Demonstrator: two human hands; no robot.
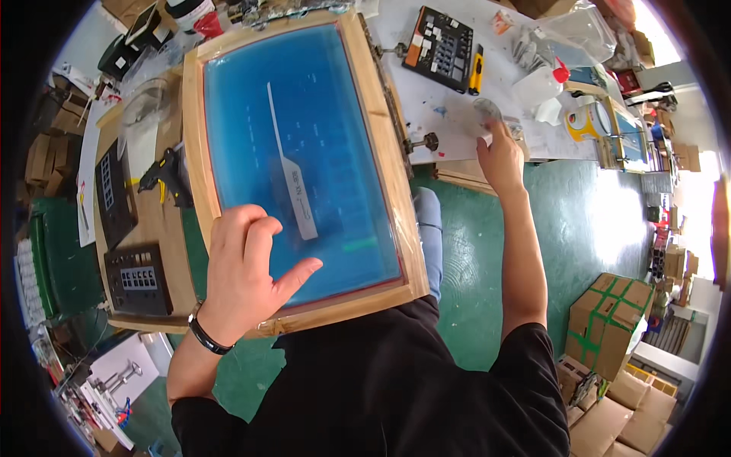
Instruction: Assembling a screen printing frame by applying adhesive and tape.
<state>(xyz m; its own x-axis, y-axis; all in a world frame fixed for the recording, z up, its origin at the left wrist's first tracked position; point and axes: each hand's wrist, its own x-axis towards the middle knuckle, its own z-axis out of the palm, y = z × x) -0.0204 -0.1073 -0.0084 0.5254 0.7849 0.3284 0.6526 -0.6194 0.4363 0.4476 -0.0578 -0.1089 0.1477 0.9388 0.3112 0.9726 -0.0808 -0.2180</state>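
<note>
A wooden-framed printing screen point(408, 251) with blue mesh is tilted up in front of me, and a pale elongated pattern with small marks shows in the mesh. My left hand point(247, 270) lies over the near left corner of the frame. Its thumb points out across the mesh, apart from the bent fingers, and nothing is gripped. Out to the right, my right hand point(502, 156) reaches to the white table, its fingertips at a small greyish, see-through round thing point(486, 110). Its kind is unclear, and the fingers partly hide it.
Clamp knobs point(423, 143) stick out right of the screen. Beyond lie a black panel with buttons point(438, 47), a yellow cutter point(477, 70) and a red-capped white bottle point(542, 82). Left are a glue gun point(161, 178) and dark panels point(139, 279). A taped carton point(609, 320) stands on the floor.
</note>
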